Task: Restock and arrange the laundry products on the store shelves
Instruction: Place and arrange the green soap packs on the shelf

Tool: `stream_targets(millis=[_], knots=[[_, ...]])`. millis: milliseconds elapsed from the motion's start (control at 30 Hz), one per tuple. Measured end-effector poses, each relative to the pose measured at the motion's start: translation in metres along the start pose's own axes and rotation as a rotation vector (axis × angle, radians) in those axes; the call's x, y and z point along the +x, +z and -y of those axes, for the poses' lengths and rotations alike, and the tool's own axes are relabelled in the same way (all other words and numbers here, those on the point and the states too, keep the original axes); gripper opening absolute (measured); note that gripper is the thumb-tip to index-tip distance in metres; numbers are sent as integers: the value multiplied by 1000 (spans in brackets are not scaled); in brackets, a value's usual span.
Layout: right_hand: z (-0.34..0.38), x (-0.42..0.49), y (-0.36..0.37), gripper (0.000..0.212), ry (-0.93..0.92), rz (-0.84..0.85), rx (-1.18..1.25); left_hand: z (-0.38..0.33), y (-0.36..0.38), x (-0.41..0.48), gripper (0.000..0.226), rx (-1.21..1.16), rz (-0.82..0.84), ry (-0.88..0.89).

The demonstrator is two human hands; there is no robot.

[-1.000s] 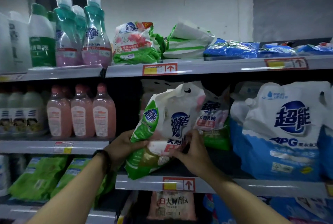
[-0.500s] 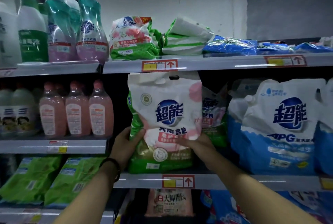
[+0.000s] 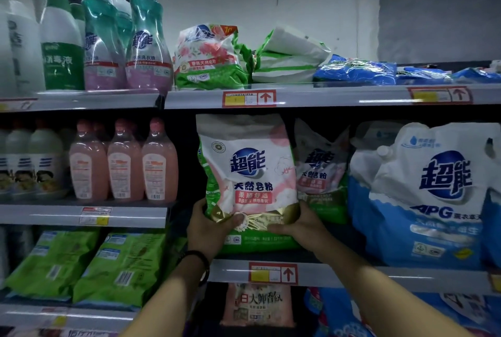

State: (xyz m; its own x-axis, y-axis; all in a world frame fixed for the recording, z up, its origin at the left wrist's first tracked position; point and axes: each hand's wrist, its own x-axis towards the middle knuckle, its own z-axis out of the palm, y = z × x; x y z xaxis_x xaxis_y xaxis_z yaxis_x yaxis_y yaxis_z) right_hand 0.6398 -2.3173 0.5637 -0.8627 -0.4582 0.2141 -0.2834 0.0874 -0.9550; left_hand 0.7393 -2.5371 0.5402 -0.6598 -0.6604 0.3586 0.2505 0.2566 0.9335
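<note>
A white, pink and green bag of soap powder (image 3: 248, 171) stands upright on the middle shelf (image 3: 339, 273), label facing me. My left hand (image 3: 210, 225) grips its lower left side, thumb across the front. My right hand (image 3: 301, 224) holds its lower right corner. A second bag of the same kind (image 3: 321, 171) stands just behind and to the right of it, partly hidden.
Large blue and white detergent pouches (image 3: 431, 193) fill the shelf's right. Pink bottles (image 3: 124, 163) stand on the left shelf, green packs (image 3: 119, 266) below them. The top shelf carries teal pump bottles (image 3: 147, 38), a green bag (image 3: 208, 57) and flat blue bags (image 3: 355, 69).
The bag has gone from tilted in front of the shelf to upright on it. Both hands have slid down to its lower corners.
</note>
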Motion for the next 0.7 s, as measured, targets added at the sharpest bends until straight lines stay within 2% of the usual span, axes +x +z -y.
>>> stream_targets(millis=[100,167,233,300,367,433,500,600,700], knots=[[-5,2,1,71,-35,-5,11,2,3,3,96,-4,2,-7],[-7,6,4,71,-20,-32,31,2,3,1,95,95,18,15],[-10,10,6,70,-9,-46,19,4,1,1,120,321,28,13],[-11,14,5,70,-8,-28,-35,4,-3,-1,151,553,125,0],[-12,19,0,73,8,26,-102,7,-8,2,163,602,227,4],[-14,25,-5,78,27,94,-160,11,-11,13,163,498,273,-3],[-13,27,-8,78,26,107,-190,13,-9,21,152,386,298,6],[-19,33,-4,76,-15,22,-211,21,4,32,130,357,270,37],[-32,50,7,74,-41,-55,-230,36,16,48,131,362,219,66]])
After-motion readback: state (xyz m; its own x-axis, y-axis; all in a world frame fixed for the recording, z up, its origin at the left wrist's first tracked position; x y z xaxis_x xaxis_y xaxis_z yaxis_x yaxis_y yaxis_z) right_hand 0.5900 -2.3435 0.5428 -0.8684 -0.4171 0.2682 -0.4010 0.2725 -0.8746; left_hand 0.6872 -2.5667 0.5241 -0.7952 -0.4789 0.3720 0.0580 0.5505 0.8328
